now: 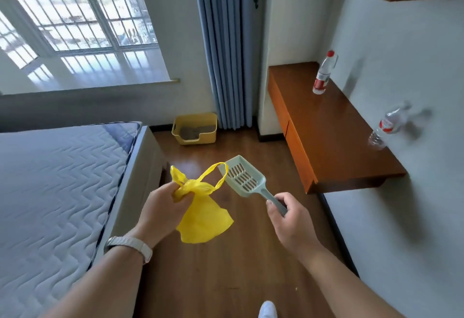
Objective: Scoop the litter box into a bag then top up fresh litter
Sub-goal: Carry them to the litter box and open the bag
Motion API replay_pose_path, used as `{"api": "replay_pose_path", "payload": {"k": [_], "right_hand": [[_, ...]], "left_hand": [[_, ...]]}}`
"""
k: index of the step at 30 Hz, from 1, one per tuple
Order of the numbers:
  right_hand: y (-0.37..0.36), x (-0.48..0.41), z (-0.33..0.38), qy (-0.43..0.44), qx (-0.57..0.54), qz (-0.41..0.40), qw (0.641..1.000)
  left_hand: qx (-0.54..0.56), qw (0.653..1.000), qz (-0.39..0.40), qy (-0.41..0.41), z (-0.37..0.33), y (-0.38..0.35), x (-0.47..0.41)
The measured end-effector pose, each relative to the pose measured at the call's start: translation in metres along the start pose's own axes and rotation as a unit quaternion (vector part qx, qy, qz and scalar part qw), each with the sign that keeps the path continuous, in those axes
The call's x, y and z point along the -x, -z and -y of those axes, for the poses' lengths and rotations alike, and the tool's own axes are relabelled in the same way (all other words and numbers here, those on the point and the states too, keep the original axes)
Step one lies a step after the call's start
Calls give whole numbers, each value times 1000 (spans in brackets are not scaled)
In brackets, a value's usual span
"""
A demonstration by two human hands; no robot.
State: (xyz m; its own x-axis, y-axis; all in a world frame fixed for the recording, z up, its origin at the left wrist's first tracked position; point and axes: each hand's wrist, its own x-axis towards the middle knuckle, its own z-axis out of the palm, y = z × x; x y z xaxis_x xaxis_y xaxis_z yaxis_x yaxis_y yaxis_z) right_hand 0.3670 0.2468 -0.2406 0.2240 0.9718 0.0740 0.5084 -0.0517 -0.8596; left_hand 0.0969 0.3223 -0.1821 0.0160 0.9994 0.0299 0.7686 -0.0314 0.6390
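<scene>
Head view: L hand (160,207) pinches bunched neck of yellow bag (203,220), one handle loop sticking up next to scoop head; R hand (288,222) grips handle of pale green slotted scoop (244,178), both held over wood floor (226,280). Yellow litter box (194,129) sits far centre on floor by blue curtain (226,49), well apart from hands; mattress (50,187) left, desk (334,132) right w/ two bottles.

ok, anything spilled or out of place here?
Nothing stands out. No litter shows on the floor round the litter box. The red-capped bottle and clear bottle on the desk lean, probably just the wide lens.
</scene>
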Motion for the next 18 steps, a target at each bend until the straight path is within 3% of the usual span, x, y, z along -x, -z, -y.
{"api": "replay_pose_path", "payload": {"k": [5, 18], "right_hand": [[-7, -63, 2, 6, -31, 35, 999], [-91, -238, 8, 17, 30, 73, 997]], "left_hand": [[-47, 999, -14, -9, 0, 4, -42], [67, 994, -20, 86, 68, -12, -218]]}}
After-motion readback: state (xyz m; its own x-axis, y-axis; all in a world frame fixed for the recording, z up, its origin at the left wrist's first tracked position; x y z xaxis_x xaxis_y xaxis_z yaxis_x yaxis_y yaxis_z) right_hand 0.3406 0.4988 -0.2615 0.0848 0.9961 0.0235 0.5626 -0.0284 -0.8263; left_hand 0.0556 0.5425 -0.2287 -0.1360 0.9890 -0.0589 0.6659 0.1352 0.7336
